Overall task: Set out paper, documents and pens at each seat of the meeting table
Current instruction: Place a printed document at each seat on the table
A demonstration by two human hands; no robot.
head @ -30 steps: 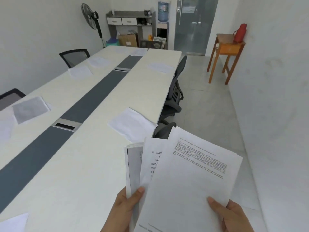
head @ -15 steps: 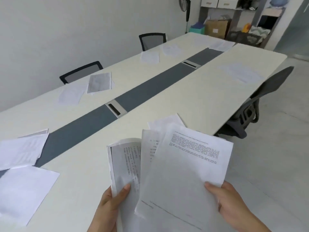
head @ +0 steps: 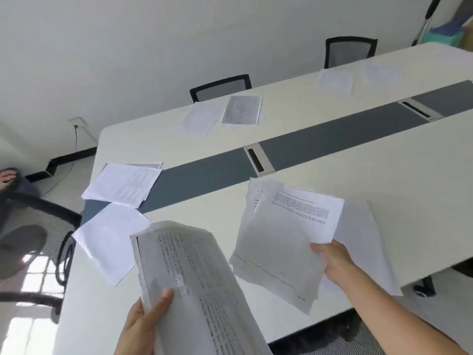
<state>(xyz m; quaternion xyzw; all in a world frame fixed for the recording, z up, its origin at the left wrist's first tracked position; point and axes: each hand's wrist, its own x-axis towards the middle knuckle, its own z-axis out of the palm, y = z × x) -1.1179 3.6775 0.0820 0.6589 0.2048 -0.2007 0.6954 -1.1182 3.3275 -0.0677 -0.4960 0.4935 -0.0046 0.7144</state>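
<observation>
Left hand (head: 143, 321) low and near, thumb pressed forward in a closed grip; right hand (head: 335, 262) outstretched, pinching.

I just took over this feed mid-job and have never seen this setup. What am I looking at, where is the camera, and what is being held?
There is no machine here: a person works with bare hands, and the one wide-angle camera sits on their head, looking forward and down.

The left hand grips a thick stack of printed pages. The right hand holds a few loose sheets, fanned out over the table.

The table is long and pale with a grey strip down its middle. Papers already lie at several places: two piles at the near left end, another set across the table by a chair, and more further along. I see no pens.
</observation>
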